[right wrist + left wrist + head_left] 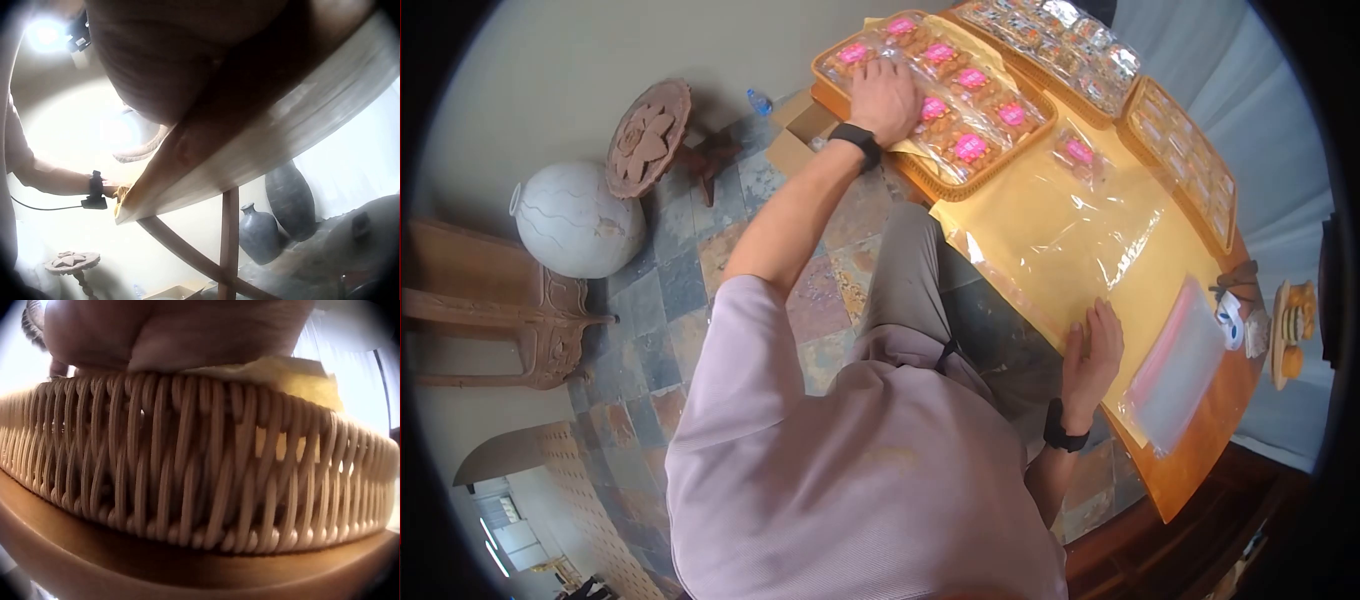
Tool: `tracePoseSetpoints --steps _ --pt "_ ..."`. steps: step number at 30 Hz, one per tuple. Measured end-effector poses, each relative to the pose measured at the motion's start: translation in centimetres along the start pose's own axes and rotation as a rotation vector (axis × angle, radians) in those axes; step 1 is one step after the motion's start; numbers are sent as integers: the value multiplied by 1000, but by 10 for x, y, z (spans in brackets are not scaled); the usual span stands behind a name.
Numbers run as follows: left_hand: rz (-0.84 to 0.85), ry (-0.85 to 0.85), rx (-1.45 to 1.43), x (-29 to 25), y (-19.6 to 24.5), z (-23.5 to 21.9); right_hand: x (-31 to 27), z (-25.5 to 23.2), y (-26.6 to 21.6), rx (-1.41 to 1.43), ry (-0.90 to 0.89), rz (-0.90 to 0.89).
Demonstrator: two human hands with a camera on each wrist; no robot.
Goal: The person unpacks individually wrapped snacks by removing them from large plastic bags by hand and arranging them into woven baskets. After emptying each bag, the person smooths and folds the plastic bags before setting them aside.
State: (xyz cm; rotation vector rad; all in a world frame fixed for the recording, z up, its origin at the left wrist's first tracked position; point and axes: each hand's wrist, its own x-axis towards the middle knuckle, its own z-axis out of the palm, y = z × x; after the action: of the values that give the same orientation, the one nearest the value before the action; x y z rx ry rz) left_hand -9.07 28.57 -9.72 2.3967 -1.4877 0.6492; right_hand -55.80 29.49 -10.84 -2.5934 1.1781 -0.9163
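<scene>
My left hand (885,95) reaches into a wicker basket (824,82) of cookie packets with pink labels (970,148). Its fingers curl down over one packet near the basket's left end; the fingertips are hidden. From the left wrist, only the palm (175,331) shows above the woven basket wall (187,462). My right hand (1095,345) lies flat, fingers straight, on the near edge of a large clear plastic bag (1080,235) spread on yellow cloth. One pink-labelled packet (1078,152) lies at the bag's far end.
Two more trays of packets (1050,40) (1185,160) stand at the back of the wooden table (1200,450). A stack of zip bags (1175,365) lies right of my right hand. On the floor are a white round vase (580,220), a carved stool (650,135) and a cardboard box (800,130).
</scene>
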Motion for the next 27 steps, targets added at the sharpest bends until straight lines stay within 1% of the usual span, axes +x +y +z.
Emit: tracePoseSetpoints --steps 1,2,4,6,8,9,10,12,13,15,17,19,20,21,23,25,26,27 --pt "-9 42 89 -2 4 -2 1 1 0 10 -3 -5" --pt "-18 37 98 -1 6 -8 1 1 -1 0 -5 -2" --pt "-107 -95 -42 1 8 -22 0 1 0 -4 -18 -9" --pt "-153 -122 -87 1 4 -24 0 1 1 -25 -20 -7" --pt "-95 -93 -58 3 -2 -13 1 2 2 -17 -20 -11" --pt "-62 -1 -43 3 -6 -1 1 2 2 -15 -19 -9" --pt "-67 -1 -44 3 -8 -8 0 2 2 -16 -21 -13" --pt "-87 -25 -300 7 -9 -21 0 2 2 -26 -19 -27" --pt "-87 -23 -305 8 -3 -31 1 1 1 -31 -17 -27" --pt "-60 194 -494 1 18 -60 3 1 -4 -18 7 -30" --pt "69 244 -697 -16 46 -88 4 1 -8 9 15 -5" --pt "212 -80 -1041 -41 76 -116 4 1 -8 34 24 17" --pt "279 -416 -1275 -51 92 -124 2 2 -4 4 8 -15" --pt "421 -450 -1328 -66 108 -133 1 3 0 -26 -8 -45" --pt "593 -593 -1409 -91 136 -136 -3 2 11 2 -30 -42" --pt "801 -612 -1188 -116 168 -123 -5 3 21 26 -41 -32" --pt "809 -611 -1194 -131 177 -118 -6 4 26 95 -54 15" --pt "811 -540 -1138 -145 186 -113 -7 3 28 162 -64 66"
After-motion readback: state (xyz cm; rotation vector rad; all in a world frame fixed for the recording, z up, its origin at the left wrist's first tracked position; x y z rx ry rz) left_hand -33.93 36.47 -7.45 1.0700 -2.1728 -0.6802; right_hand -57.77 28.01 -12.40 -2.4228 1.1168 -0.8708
